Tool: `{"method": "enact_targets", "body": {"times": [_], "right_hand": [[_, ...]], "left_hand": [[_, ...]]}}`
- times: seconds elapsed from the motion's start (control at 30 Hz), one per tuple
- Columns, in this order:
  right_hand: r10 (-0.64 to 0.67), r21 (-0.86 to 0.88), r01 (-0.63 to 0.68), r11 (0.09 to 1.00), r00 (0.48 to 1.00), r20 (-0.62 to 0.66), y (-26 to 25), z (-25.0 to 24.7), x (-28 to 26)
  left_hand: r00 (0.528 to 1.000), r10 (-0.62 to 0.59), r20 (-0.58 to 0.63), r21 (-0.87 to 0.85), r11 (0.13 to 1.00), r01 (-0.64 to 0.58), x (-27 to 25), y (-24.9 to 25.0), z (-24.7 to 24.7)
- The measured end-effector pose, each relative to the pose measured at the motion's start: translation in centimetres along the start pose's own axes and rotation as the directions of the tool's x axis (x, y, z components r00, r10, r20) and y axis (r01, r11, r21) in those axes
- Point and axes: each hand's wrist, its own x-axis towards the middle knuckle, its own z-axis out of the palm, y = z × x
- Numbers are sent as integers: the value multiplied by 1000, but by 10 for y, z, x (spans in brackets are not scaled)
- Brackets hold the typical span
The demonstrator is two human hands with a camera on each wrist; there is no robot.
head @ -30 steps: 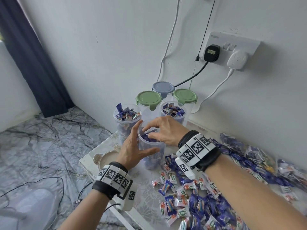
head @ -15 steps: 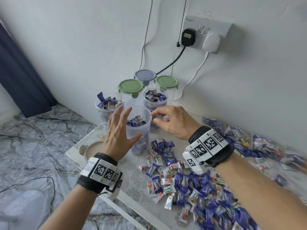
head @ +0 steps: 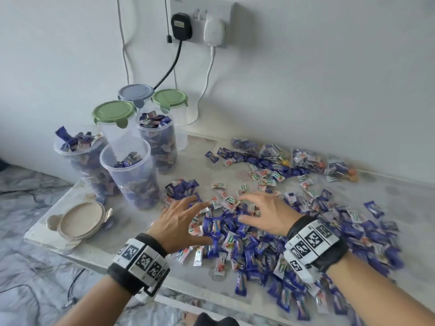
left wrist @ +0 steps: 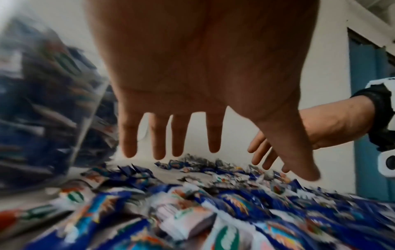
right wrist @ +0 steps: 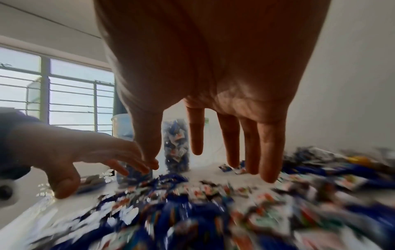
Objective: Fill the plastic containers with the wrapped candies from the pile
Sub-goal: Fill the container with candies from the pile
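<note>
Left hand point(head: 180, 221) and right hand point(head: 263, 211): both spread wide, palms down, holding nothing, just above the candy pile point(head: 270, 234) on the surface point(head: 131, 222). Partly filled container point(head: 131, 175): upright, left of the pile, beside two fuller containers.

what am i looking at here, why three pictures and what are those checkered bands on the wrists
A person, no robot, is filling jars with sweets. The checkered bands carry small cameras. One picture comes from a camera on the head; the other two look along each hand from the wrist. The left hand and right hand hover spread and empty over the pile of wrapped candies on the table. Three open containers hold candies; three lidded containers stand behind. Loose beige lids lie nearby.
</note>
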Motion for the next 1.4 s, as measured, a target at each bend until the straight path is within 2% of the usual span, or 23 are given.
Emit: {"method": "enact_targets", "body": {"times": [0.03, 0.1, 0.2, 0.3, 0.8, 1.0, 1.17, 1.4], "right_hand": [[41, -6, -41, 999, 999, 26, 10, 8, -8], [123, -36, -120, 992, 990, 70, 27, 22, -24], [241, -159, -219, 963, 960, 142, 42, 38, -42], [280, -208, -246, 947, 947, 156, 50, 50, -50], [283, -187, -281, 941, 959, -16, 60, 51, -26], [241, -145, -247, 958, 969, -56, 64, 49, -19], [207, -103, -220, 970, 971, -121, 67, 44, -16], [243, 30, -242, 970, 953, -182, 68, 30, -15]], "left_hand": [[994, -31, 103, 53, 998, 26, 4, 6, 3], [977, -52, 206, 112, 993, 29, 10, 17, 9], [962, -34, 271, 154, 988, -9, 20, 27, 22], [956, -29, 291, 226, 973, -39, 30, 33, 31], [978, 31, 208, 36, 999, -40, 57, 28, 26], [985, 63, 163, 37, 997, -70, 59, 27, 27], [990, 93, 107, 10, 995, -95, 64, 28, 24], [992, 127, -2, -74, 989, -127, 68, 22, 12]]}}
